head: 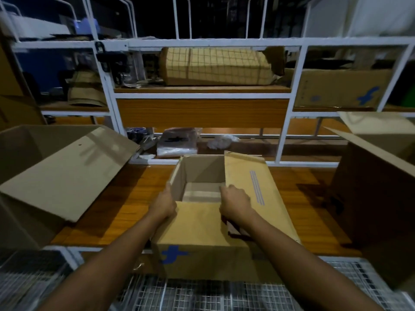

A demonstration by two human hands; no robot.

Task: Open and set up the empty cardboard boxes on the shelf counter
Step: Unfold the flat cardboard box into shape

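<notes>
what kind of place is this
Probably a warehouse packing or dispatch station. A white metal rack stands over a wooden counter, and shipping cartons abound: the logo-printed cardboard box that the left hand and right hand hold, and a similar logo box stored on the shelf.

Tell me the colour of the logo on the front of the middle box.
Blue logo on the brown box, clearest in the head view.
</notes>
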